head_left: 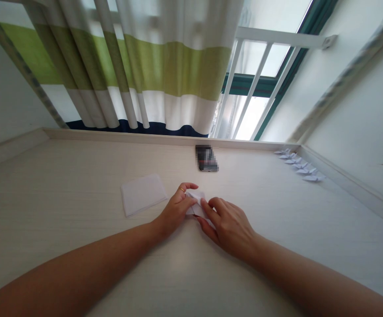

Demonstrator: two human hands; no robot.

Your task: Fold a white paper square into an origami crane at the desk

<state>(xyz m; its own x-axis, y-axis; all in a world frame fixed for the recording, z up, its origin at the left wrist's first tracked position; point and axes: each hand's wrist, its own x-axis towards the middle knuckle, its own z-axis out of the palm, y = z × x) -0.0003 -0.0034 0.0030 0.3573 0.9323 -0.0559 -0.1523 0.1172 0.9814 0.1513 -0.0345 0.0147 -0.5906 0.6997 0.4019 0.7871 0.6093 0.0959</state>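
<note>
While small folded white paper sits on tabletop between both hands, left hand pinches far corner, right hand pinches near edge, fingers curled close. Risk, likely: uneven pressure shifts sheet, skews crease.

Two hands on one tabletop: one left hand and one right hand, both pinching one folded paper. One gold ring on the left hand. One stack of white sheets at ten o'clock from the hands. One blurred dark object at twelve o'clock. One row of small paper figures at two o'clock, about six, too small to count surely. One striped curtain behind.
</note>
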